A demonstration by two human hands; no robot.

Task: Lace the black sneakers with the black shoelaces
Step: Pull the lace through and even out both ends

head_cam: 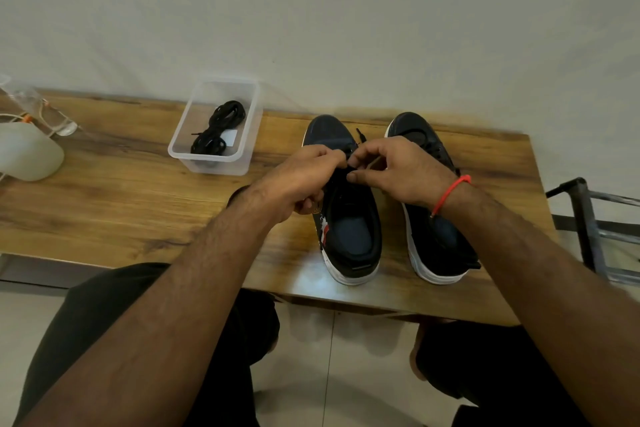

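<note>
Two black sneakers with white soles stand side by side on the wooden table, toes pointing away from me: the left sneaker (pixel 349 229) and the right sneaker (pixel 433 253). Both my hands meet over the left sneaker's eyelet area. My left hand (pixel 298 180) pinches a black shoelace (pixel 360 137) there, and my right hand (pixel 394 170) pinches the same lace; its tip sticks up between the shoes. The right sneaker shows lacing near its toe. A second bundled black lace (pixel 218 130) lies in a clear plastic tub (pixel 183 146).
The wooden table (pixel 138 204) has its front edge close to my knees. A whitish jug (pixel 27 156) and a clear bottle (pixel 38 107) stand at the far left. A metal frame (pixel 588 218) stands to the right of the table. A plain wall rises behind.
</note>
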